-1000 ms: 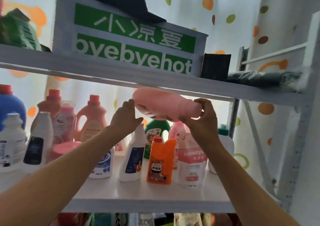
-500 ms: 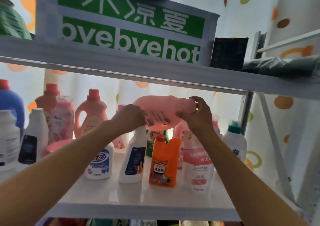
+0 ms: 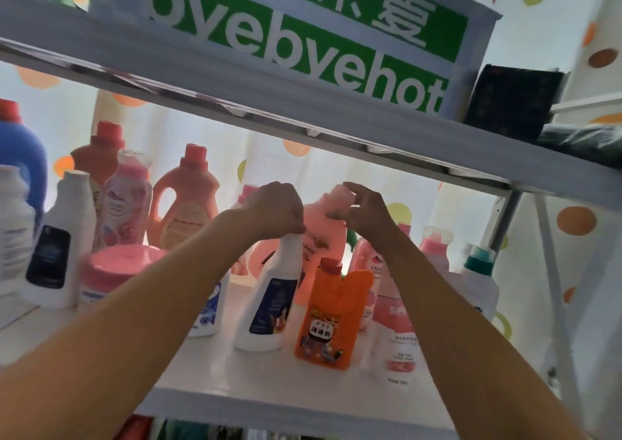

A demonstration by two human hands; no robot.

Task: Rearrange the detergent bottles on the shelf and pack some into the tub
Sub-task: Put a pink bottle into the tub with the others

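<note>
A pink detergent bottle stands upright in the middle of the white shelf, behind a white spray bottle and an orange bottle. My right hand grips its neck and cap from the right. My left hand is at its left shoulder with fingers curled against it, just above the spray bottle's top. The lower part of the pink bottle is hidden by the bottles in front.
Several more bottles crowd the shelf: a blue one and white ones at left, salmon jugs at the back, pink and white ones at right. A pink-lidded jar sits front left. The upper shelf with a green-lettered box hangs close overhead.
The pink bottle went from lying sideways in the air to upright and lower, down among the shelf bottles. Both hands came down with it, and the view moved closer.
</note>
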